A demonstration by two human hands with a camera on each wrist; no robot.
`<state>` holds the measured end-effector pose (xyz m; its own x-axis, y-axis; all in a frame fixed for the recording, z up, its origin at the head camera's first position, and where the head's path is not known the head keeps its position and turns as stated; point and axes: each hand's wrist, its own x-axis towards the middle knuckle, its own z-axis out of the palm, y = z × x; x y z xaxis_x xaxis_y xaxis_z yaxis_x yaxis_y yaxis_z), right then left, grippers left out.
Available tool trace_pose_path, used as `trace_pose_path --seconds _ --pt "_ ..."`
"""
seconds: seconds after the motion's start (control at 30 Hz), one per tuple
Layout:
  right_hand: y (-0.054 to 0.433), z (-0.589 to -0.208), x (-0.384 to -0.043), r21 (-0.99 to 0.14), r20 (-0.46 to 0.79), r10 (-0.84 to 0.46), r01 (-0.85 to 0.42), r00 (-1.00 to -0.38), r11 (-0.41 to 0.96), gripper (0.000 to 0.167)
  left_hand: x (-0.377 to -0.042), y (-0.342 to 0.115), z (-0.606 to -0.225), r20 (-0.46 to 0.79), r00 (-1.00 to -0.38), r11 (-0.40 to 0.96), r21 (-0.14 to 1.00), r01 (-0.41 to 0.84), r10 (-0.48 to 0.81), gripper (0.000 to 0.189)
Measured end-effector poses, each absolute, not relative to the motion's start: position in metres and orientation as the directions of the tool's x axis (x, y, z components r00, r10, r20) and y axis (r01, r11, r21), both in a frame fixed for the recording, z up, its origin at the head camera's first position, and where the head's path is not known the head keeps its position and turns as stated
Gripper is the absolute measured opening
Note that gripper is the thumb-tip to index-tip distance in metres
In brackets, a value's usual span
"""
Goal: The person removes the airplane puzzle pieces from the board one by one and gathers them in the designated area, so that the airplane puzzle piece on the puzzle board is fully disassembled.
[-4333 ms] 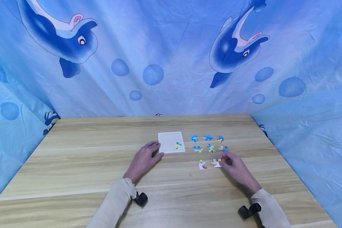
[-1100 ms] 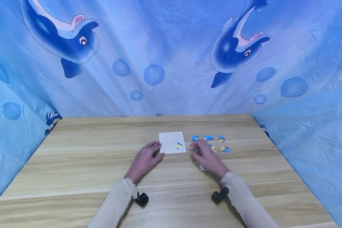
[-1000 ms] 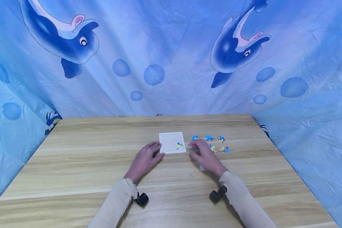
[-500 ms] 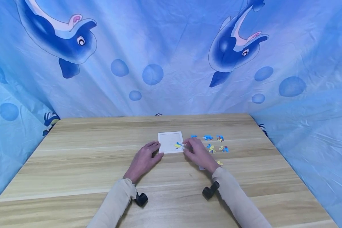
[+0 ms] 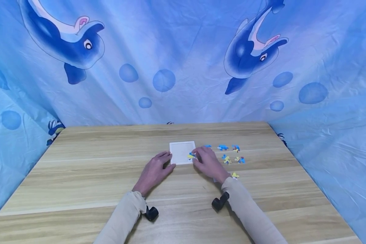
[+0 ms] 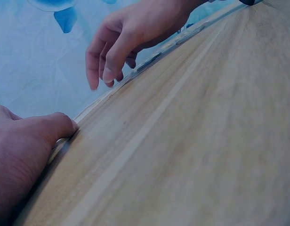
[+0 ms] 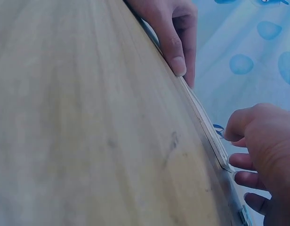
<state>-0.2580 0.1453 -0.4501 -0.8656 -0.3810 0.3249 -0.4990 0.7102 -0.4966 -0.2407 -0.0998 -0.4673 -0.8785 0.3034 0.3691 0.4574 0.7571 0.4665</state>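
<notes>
A square white puzzle frame lies on the wooden table. One yellow and blue jigsaw piece is inside it at the lower right. My left hand rests at the frame's left side, fingertips along the edge and thumb at the near corner. Over the right edge is my right hand, thumb and index finger apart beside that piece. In the left wrist view the right hand's fingers hang loosely bent, nothing seen between them. The right wrist view shows the left thumb pressing at the frame's corner.
Several loose jigsaw pieces lie right of the frame, among them a blue one, a yellow one and a nearer yellow one. The right hand covers others. A blue dolphin-print curtain stands behind the wooden table.
From the nearest row of loose pieces, my right hand has moved left to the frame's right edge and the piece inside. My left hand has stayed at the frame.
</notes>
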Motion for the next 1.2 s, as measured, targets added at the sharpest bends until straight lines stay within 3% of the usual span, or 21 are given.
trace_pose_path --seconds 0.57,1.0,1.2 --pt "0.134 -0.452 -0.265 -0.387 0.318 -0.354 -0.461 -0.879 0.798 0.025 -0.241 -0.1 -0.469 0.374 -0.875 0.76 0.457 0.463 0.308 0.047" --pt "0.133 -0.454 -0.267 -0.426 0.314 -0.31 -0.425 -0.897 0.799 0.024 -0.241 -0.099 -0.47 0.385 -0.87 0.753 0.462 0.469 0.306 0.046" --pt "0.132 -0.454 -0.268 -0.501 0.321 -0.276 -0.41 -0.906 0.762 0.021 -0.242 -0.099 -0.47 0.391 -0.87 0.747 0.47 0.469 0.3 0.047"
